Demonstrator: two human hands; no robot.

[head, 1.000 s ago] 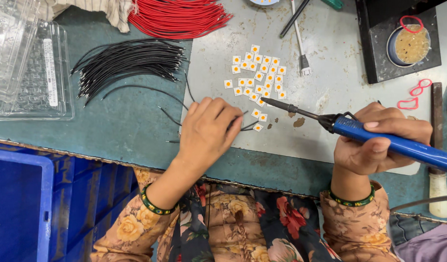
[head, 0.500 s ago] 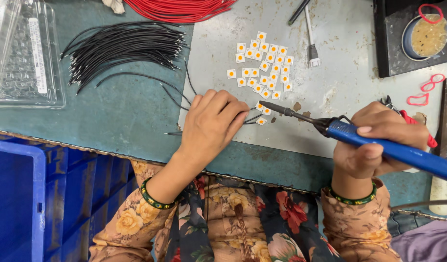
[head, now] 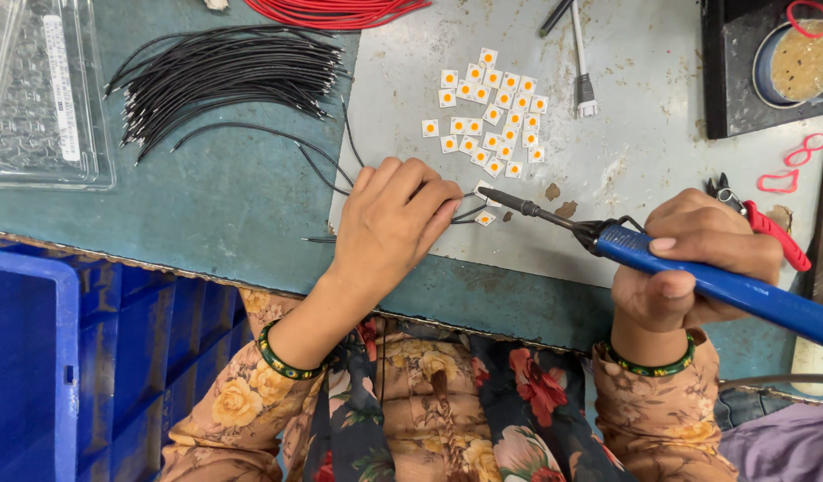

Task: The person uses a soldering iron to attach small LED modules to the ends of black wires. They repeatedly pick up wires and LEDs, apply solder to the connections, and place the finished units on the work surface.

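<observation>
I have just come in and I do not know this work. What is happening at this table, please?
A person is soldering at a workbench. The right hand holds a blue soldering iron, its tip at a small white square chip on the grey plate. The left hand presses thin black wires beside that chip. More chips lie in a loose group further back, with a bundle of black wires to the left.

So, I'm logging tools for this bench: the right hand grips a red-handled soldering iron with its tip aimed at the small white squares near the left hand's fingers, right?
Not quite: the head view shows the soldering iron's handle is blue, not red. The right hand grips it, tip by the small white squares at the left hand's fingers.
</observation>
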